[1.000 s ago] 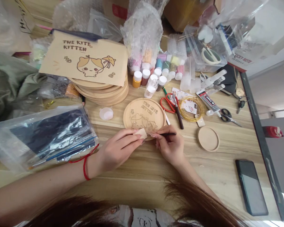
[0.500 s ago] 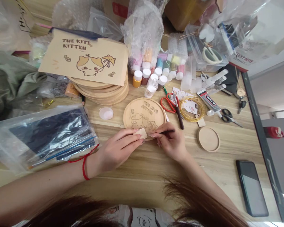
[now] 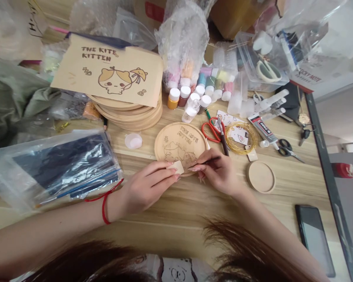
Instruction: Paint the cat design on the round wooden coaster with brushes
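Note:
A round wooden plate point(image 3: 159, 137) lies on the table, with a kitten drawing and lettering in dark lines on its face. My left hand point(image 3: 145, 186) pinches a small pale square piece point(image 3: 178, 167) over the plate's near edge. A thin dark pen-like stick point(image 3: 211, 160) is gripped between the fingers of my right hand point(image 3: 222, 172). Its tip points left, close to the square piece; I cannot tell if it touches anything. The lower part of the drawing is hidden by both hands.
Beyond the plate stand several paint bottles point(image 3: 173, 98). A paper with a kitten picture point(image 3: 91, 74) rests on stacked wooden plates point(image 3: 147, 123). Red-handled scissors point(image 3: 208, 131), a gold wire coil point(image 3: 228, 141), a glue tube point(image 3: 263, 129), a small round dish point(image 3: 261, 177) and a phone point(image 3: 314, 239) lie rightward.
My right hand has shifted slightly right and lower, showing more of the stick near its tip. My left hand stays almost in place. The whole view has moved a little.

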Tool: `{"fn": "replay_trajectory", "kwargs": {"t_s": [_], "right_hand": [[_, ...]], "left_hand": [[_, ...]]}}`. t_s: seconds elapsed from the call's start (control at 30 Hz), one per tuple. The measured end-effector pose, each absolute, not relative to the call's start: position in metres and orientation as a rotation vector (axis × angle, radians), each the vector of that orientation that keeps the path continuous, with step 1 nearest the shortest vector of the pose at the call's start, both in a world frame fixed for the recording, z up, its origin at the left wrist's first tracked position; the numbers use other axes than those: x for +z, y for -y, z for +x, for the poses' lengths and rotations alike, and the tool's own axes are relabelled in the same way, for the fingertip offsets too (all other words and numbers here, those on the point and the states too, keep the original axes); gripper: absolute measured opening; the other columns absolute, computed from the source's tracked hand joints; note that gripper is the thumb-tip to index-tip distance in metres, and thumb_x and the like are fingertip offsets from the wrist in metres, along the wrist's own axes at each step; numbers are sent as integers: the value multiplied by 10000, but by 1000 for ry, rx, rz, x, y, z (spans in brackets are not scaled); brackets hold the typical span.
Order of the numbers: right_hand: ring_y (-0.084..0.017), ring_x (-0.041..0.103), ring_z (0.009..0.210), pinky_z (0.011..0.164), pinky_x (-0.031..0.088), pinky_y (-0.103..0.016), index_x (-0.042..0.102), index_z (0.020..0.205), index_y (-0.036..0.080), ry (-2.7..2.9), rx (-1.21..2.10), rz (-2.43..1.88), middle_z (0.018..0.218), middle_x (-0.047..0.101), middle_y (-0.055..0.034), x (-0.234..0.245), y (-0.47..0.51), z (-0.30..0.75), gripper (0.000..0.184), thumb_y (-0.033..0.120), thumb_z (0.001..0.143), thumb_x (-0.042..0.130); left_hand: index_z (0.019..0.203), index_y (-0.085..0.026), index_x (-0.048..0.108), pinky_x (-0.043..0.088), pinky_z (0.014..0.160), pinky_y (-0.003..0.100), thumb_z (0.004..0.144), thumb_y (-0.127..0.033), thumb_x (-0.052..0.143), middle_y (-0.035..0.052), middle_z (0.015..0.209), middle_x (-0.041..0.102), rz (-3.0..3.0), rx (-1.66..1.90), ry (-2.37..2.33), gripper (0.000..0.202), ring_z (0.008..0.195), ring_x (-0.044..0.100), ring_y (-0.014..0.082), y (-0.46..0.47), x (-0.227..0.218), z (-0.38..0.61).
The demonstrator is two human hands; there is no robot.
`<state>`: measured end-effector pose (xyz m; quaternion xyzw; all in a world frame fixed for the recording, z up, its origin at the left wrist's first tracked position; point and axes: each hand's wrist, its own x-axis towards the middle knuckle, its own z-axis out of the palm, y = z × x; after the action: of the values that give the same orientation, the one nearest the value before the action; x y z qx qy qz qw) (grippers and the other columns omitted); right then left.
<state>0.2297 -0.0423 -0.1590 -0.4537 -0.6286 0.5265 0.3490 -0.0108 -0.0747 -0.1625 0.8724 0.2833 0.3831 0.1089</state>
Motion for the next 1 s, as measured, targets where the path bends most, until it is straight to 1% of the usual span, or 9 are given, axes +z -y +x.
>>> {"fn": "replay_trajectory", "kwargs": {"t_s": [0.17,0.37,0.47,0.63,0.8,1.0], "right_hand": [[-123,607,489,443,506,-266,604,838,193,1681,1330,-1170,716,666,-11,-164,45,226,196,363,837,701],[-118,591,471,425,479,-259,594,834,203,1683,1340,-1151,707,654,0,-165,44,225,167,341,849,687],[-112,577,467,428,471,-257,595,831,207,1725,1279,-1141,718,650,-1,-164,44,225,129,302,855,679],[-135,608,572,513,496,-272,609,827,218,1857,1089,-1102,737,663,-11,-162,43,224,66,216,849,671],[-158,639,665,583,515,-288,594,822,219,1923,1039,-1034,739,664,-15,-162,41,224,91,148,841,647],[-150,634,634,567,503,-268,573,802,212,2098,1050,-945,710,662,-13,-153,28,226,154,59,812,586]], "left_hand": [[1145,-128,618,599,913,384,891,-67,571,100,1061,707,2561,1077,-847,266,1120,618,227,75,-163,-11],[1105,-105,631,599,912,361,908,-82,559,101,1030,714,2578,1126,-842,211,1084,634,218,74,-164,-9],[1104,-116,628,599,912,362,910,-84,559,93,1034,714,2589,1089,-851,208,1085,634,213,74,-161,-9],[1093,-114,630,604,903,361,911,-81,555,95,1020,718,2603,1086,-855,200,1064,643,210,74,-159,-10],[1079,-90,636,602,906,364,922,-81,526,110,1010,717,2612,1134,-829,192,1053,644,215,73,-163,-9],[1102,-111,633,589,935,373,904,-72,556,96,1032,715,2602,1064,-851,216,1066,641,207,74,-162,-9]]}}
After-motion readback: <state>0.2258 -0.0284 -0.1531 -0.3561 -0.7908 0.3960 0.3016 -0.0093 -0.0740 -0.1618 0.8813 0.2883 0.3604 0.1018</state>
